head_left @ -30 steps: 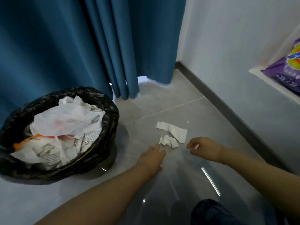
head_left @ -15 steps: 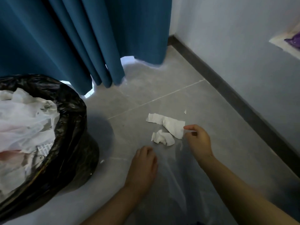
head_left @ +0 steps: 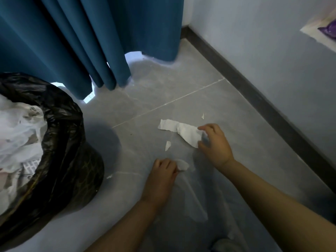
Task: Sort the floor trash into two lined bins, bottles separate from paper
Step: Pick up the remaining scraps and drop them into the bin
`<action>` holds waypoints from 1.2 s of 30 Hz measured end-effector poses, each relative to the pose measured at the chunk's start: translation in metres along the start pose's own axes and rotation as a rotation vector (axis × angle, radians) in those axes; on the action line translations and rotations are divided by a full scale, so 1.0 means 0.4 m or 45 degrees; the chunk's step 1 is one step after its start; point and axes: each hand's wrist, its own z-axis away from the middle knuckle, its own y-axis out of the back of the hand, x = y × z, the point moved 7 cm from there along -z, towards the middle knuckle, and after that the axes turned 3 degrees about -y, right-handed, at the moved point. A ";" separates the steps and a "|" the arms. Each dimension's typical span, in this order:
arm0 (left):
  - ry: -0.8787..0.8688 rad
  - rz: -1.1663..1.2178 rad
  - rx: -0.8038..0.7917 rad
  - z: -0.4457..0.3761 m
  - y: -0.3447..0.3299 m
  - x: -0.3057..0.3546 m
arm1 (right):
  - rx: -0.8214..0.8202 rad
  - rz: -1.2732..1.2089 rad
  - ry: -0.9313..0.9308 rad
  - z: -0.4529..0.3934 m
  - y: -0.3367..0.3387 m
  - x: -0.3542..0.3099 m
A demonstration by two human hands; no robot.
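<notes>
The left hand (head_left: 161, 177) is low over the grey floor (head_left: 227, 110), its fingers curled round a small crumpled wad of white paper (head_left: 182, 164) that sticks out past the knuckles. The right hand (head_left: 215, 144) is further forward, thumb and fingertips pinching the near end of a long, creased strip of white paper (head_left: 179, 130) that lies flat on the tile. Between the two hands, a small torn scrap (head_left: 167, 145) rests on the floor, apart from both. A tinier fleck (head_left: 202, 116) lies just beyond the strip, near the tile joint.

At the left stands a bin (head_left: 76, 160) lined with a black bag, filled with white paper and plastic. Some printed sheets show among the contents, but the writing is too small and blurred to read.

A dark blue curtain (head_left: 91, 37) hangs behind the bin, reaching the floor. On the right wall, a ledge (head_left: 309, 32) holds a purple package (head_left: 329, 29), mostly cut off; no label can be made out.
</notes>
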 end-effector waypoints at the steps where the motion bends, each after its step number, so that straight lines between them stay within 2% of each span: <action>1: 0.010 0.010 0.026 0.012 0.005 -0.001 | -0.043 0.088 0.045 -0.018 -0.015 -0.019; 5: 0.241 0.204 0.066 0.028 0.034 -0.020 | -0.319 0.221 0.156 -0.068 -0.109 -0.105; 8: 0.399 0.272 0.044 0.014 0.038 -0.032 | -0.335 0.429 0.211 -0.083 -0.139 -0.121; 10: 0.454 0.283 0.093 0.004 0.059 -0.049 | -0.255 0.415 0.242 -0.075 -0.133 -0.113; 13: 0.441 0.301 0.217 -0.023 0.090 -0.071 | -0.073 0.202 0.283 -0.036 -0.102 -0.087; 17: 0.377 0.277 0.408 -0.088 0.135 -0.077 | 0.243 -0.328 0.031 0.054 -0.045 -0.007; 19: 0.260 0.273 0.468 -0.121 0.150 -0.064 | 0.322 -0.548 -0.138 0.102 -0.031 0.036; 21: 0.113 0.276 0.421 -0.147 0.139 -0.046 | 0.391 -0.704 -0.294 0.140 -0.021 0.076; 24: -0.078 0.228 0.173 -0.147 0.073 -0.009 | 0.488 -0.831 -0.486 0.184 0.005 0.139; 26: -0.095 0.235 0.087 -0.118 0.038 -0.006 | 0.501 -0.914 -0.542 0.210 0.025 0.162; 30: -0.006 0.271 0.087 -0.069 0.009 -0.033 | 0.395 -0.914 -0.630 0.261 0.026 0.174; 36: -0.051 0.175 0.037 -0.034 -0.009 -0.005 | 0.450 -0.732 -0.714 0.272 0.056 0.215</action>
